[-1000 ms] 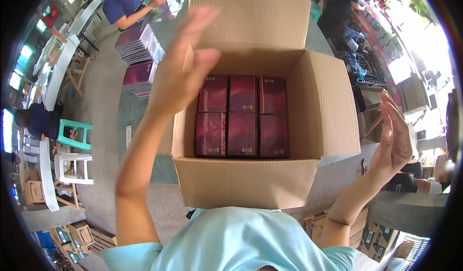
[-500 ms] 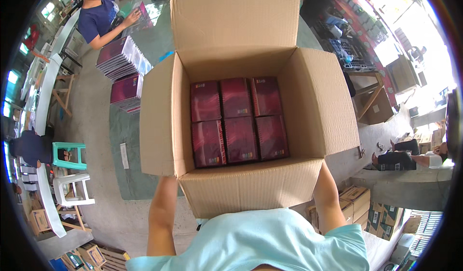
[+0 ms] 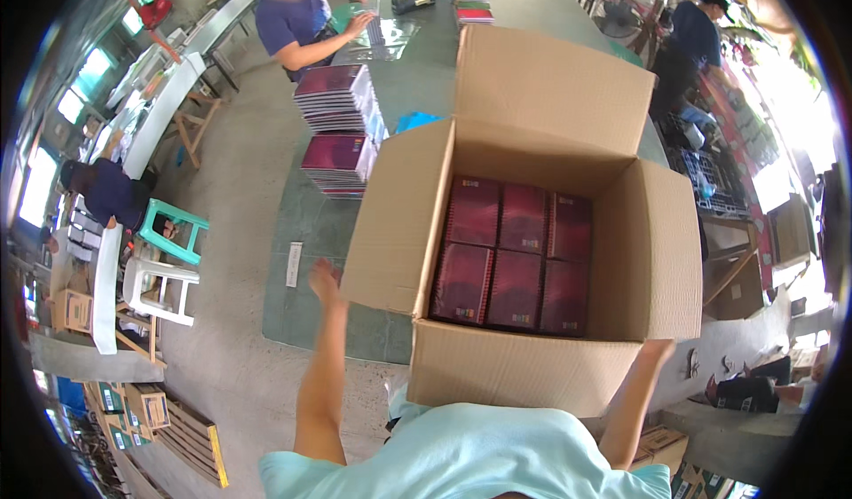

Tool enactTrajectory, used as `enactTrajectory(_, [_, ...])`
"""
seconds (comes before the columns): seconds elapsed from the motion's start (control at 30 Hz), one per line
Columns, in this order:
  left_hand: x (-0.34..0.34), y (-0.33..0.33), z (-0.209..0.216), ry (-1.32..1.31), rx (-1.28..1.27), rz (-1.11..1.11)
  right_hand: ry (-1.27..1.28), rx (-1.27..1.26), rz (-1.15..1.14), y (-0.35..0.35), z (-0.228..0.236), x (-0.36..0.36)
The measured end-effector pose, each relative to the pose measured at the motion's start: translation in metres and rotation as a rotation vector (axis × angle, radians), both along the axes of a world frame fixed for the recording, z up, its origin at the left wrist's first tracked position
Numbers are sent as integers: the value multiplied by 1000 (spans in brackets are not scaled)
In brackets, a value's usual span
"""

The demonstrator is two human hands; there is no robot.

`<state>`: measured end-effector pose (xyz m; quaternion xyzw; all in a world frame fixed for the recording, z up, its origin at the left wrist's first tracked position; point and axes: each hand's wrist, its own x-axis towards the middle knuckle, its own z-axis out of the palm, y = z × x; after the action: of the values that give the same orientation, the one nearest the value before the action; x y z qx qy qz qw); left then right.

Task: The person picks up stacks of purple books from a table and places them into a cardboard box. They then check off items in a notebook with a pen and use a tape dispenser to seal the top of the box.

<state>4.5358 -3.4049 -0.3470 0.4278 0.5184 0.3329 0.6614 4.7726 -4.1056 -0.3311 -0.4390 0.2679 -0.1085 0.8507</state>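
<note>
Right hand (image 3: 658, 349): fingers hidden from me behind the box (image 3: 524, 366), lower right.
Left hand (image 3: 327, 282): left of centre, fingers too blurred for me to separate.
Notebooks (image 3: 516, 270): near centre, I see only top covers.
Blue thing (image 3: 417, 122): upper middle, partly hidden; I can't name it.
Co-worker (image 3: 297, 22): head blurred, cut by the upper edge.

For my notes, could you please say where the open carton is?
In the head view, the open carton is right of centre, just right of the notebook stacks.
</note>
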Motion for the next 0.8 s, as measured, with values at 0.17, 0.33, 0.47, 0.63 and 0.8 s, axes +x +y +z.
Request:
enactTrajectory(0.17, [62,91,57,-105,-112,-17,-176,-129,-421,-73,90,-18])
enactTrajectory(0.33, [113,128,75,-153,-159,-91,-369,-73,-284,-41,159,-49])
enactTrajectory(0.47, [143,57,69,-391,-1,-240,-589,-103,-210,-87,176,-107])
enactTrajectory(0.63, [128,-9,58,-294,-90,-323,-789,-182,-65,-28,188,-106])
enactTrajectory(0.8, [141,-22,62,-272,-96,-302,-610,-47,-233,43,239,-101])
